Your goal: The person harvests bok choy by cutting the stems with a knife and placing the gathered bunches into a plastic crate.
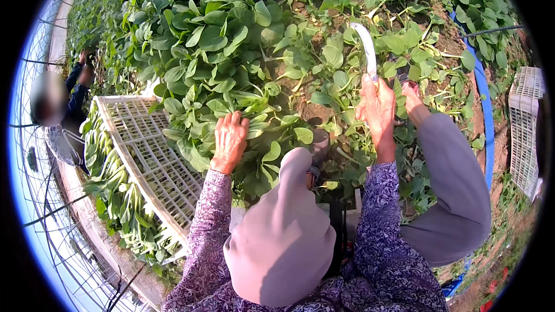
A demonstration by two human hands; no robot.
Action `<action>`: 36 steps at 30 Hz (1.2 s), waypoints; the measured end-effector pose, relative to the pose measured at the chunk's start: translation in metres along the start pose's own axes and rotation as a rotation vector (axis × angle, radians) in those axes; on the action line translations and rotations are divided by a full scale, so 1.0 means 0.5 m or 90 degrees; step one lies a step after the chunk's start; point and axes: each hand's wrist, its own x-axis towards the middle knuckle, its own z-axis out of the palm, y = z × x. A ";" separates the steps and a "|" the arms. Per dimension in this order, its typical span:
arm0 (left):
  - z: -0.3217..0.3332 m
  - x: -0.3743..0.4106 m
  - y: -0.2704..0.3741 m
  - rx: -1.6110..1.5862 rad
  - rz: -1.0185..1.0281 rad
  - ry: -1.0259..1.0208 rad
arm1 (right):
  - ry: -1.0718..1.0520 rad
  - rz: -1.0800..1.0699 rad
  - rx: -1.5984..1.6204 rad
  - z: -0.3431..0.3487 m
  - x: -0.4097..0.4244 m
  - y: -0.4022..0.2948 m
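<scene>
My left hand point(231, 142) has its fingers curled down over a bunch of leafy greens point(256, 123), whose pale stems show beside the fingertips. The undersides of the fingers are hidden. A sickle point(367, 47) with a curved, pale blade is in my right hand point(376, 106), its blade pointing away from me over the plants. Most of its handle is hidden by my fist. Broad-leaved green plants point(212, 37) stand dense beyond my left hand. Below the blade, lower greens point(334, 56) grow sparsely with brown soil between them.
Left of me stands a white plastic crate point(149, 138) packed with greens point(119, 195). Another person point(76, 91) is at far left, near a greenhouse frame point(39, 190). A blue strip point(484, 99) runs along the right, with another lattice crate point(523, 134) past it. My bent knee point(455, 173) is at right.
</scene>
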 end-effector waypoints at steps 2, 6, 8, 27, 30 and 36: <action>-0.017 -0.017 -0.011 -0.031 -0.042 0.061 | -0.011 0.017 0.006 -0.003 -0.014 -0.020; -0.079 -0.046 -0.028 -0.079 -0.084 0.138 | -0.109 0.011 0.021 0.033 -0.024 0.003; -0.093 -0.057 -0.044 -0.124 -0.115 0.169 | -0.152 0.025 0.105 0.059 -0.011 0.046; -0.034 0.010 -0.103 -0.253 0.011 0.005 | -0.269 0.331 0.558 0.342 0.018 0.212; -0.070 0.037 -0.086 -0.292 0.044 -0.032 | -0.271 0.285 0.553 0.310 0.009 0.183; -0.146 0.039 -0.082 -0.346 0.064 0.028 | -0.366 0.160 0.339 0.211 0.016 0.029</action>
